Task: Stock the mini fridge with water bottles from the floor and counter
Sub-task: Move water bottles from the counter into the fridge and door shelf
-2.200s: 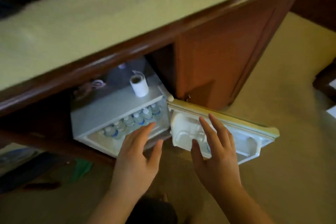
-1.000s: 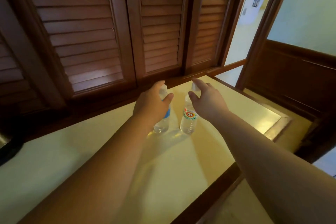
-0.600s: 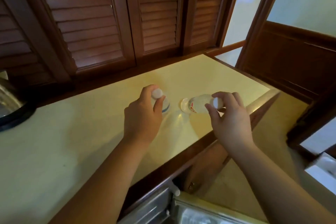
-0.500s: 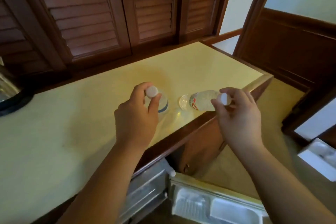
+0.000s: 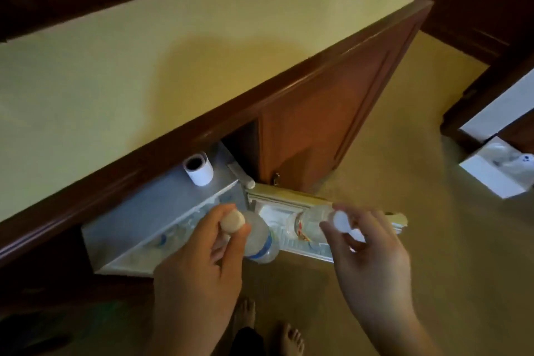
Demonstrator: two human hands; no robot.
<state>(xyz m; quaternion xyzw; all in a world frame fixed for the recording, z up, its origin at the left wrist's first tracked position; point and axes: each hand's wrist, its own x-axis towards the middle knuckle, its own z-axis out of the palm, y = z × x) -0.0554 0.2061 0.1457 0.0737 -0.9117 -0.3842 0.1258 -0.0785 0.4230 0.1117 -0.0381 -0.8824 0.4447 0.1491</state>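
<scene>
My left hand (image 5: 199,266) pinches the white cap end of a clear water bottle with a blue label (image 5: 260,243), held above the floor in front of the open mini fridge (image 5: 138,225). My right hand (image 5: 372,257) grips the neck of a second clear bottle with a red-and-white label (image 5: 309,222), which points toward the open fridge door (image 5: 294,205). Bottles inside the fridge show only as blurred shapes below its top edge.
A white paper roll (image 5: 199,168) stands on the fridge top under the cream counter (image 5: 173,46). A wooden cabinet side (image 5: 326,124) stands right of the fridge. A white box (image 5: 500,170) lies on the floor at right. My bare feet (image 5: 268,326) are below.
Both hands lifted the two bottles off the counter and brought them down in front of the open fridge. The view dropped from the counter top to the fridge and floor.
</scene>
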